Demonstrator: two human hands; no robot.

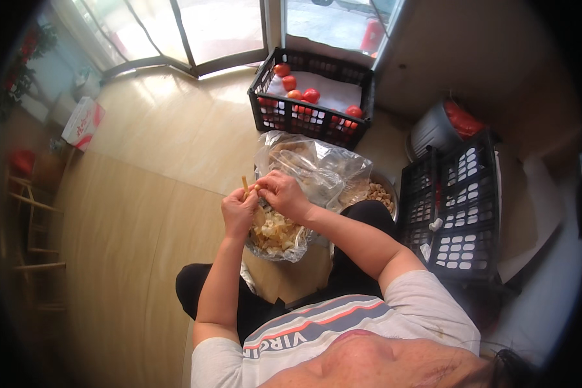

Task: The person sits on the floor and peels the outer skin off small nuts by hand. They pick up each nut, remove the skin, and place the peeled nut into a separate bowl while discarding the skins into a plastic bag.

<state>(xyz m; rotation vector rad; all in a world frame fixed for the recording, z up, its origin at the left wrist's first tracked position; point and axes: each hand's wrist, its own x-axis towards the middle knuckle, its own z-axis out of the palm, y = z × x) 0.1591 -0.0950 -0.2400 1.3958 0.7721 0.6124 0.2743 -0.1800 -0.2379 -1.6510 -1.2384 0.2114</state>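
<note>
My left hand (239, 208) grips a thin yellowish stick (245, 182), whose upper end sticks out above the fingers. Close against it, the fingertips of my right hand (285, 195) pinch a small pale rounded piece (257, 187), too small to name surely. Both hands are above a container lined with clear plastic film (298, 252), heaped with pale yellow peelings or flakes (274, 232). Just beyond the hands lies a large clear plastic bag (315, 162) with brownish contents. To its right, partly under the bag, is a metal basin (394, 194) of small light-brown pieces (379, 195).
A black plastic crate (310, 121) with red tomatoes (311, 95) stands near the glass doors (223, 34). Another black crate (446, 208) is by my right knee, before a grey bucket (431, 131) with something red. A white-and-red carton (83, 123) and wooden chair (36, 218) are at left.
</note>
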